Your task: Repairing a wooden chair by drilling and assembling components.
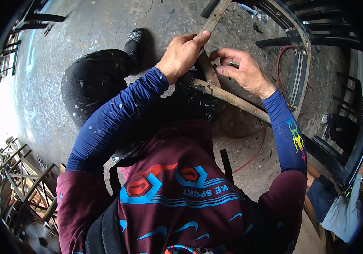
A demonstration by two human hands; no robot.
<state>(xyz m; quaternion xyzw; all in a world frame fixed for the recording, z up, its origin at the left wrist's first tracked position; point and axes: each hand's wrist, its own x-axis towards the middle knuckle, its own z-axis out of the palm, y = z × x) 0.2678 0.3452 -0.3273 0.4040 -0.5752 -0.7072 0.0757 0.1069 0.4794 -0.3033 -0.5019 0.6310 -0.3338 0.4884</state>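
Note:
My left hand [183, 55] is closed around the corner of a dark frame with bare wooden edges, its thumb lying along the upper wooden bar [216, 19]. To its right, my right hand [245, 72] has curled fingers, thumb and forefinger close together beside the short brown crosspiece [208, 67]. A small dark object [234, 64] shows at its fingers; I cannot make out what it is. Below the hands, a lower wooden bar [236, 101] with a worn pale face slants down to the right, under my right forearm. My bent left knee [90, 82] is beside the frame.
More dark frames [298, 72] stand at the upper right, near a thin red hose [279, 63]. At the lower right is another person in a light grey top [340, 216]. Wooden frames [24, 178] are piled at the lower left by a round metal disc [41, 238]. The concrete floor [92, 29] is stained.

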